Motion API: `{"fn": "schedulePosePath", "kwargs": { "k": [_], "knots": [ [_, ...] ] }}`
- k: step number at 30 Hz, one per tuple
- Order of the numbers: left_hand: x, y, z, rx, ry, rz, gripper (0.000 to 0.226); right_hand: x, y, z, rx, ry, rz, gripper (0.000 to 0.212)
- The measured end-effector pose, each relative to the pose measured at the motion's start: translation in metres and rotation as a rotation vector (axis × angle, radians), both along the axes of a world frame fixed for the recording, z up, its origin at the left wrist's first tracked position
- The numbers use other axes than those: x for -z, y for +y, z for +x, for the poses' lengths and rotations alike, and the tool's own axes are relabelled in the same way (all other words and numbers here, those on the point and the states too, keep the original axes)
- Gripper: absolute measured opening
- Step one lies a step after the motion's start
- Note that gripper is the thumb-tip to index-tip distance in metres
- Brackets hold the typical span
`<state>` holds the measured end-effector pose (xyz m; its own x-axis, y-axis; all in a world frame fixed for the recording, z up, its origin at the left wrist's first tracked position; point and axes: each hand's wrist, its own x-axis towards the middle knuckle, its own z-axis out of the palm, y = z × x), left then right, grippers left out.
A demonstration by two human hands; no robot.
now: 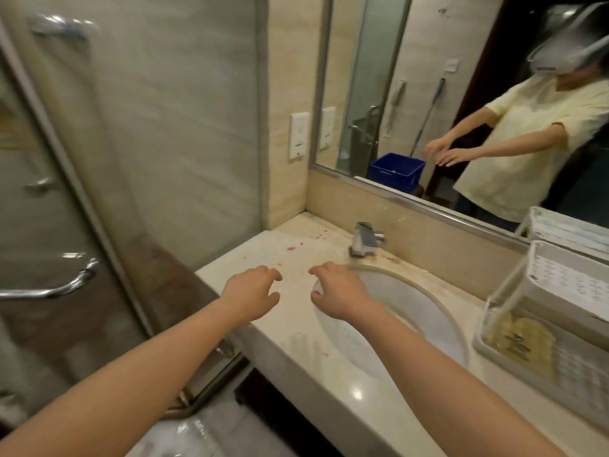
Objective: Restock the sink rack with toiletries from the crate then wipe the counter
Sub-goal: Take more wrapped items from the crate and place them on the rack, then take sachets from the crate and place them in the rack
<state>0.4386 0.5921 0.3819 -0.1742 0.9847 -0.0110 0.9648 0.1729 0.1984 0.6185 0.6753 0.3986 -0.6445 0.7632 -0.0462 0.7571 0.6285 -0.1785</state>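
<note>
Your fingers are spread and slightly curled, holding nothing: your left hand (252, 291) hovers over the cream marble counter (296, 344) at frame centre, your right hand (339, 293) just beside it over the white oval sink basin (412, 311). Small red spots (291, 248) dot the counter above your hands. The white plastic rack (560, 311) stands at right. The blue plastic crate (397, 171) appears only in the mirror (372, 77), upper centre.

Sink (395, 311) mid-counter (296, 258), faucet (364, 240) behind, rack (543, 318) at right.
</note>
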Motion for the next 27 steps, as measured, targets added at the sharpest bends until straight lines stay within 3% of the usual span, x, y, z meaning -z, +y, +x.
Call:
{"fn": "schedulePosePath", "kwargs": {
  "k": [14,27],
  "knots": [
    [0.032,-0.208,-0.139,-0.428,-0.034,-0.06,0.041,0.026,-0.142,-0.193,-0.459,-0.009,-0.037,0.054],
    [0.057,-0.36,-0.216,-0.911,-0.102,-0.075,0.042,0.051,-0.256,-0.35,-0.935,-0.101,-0.07,0.051]
  ]
}}
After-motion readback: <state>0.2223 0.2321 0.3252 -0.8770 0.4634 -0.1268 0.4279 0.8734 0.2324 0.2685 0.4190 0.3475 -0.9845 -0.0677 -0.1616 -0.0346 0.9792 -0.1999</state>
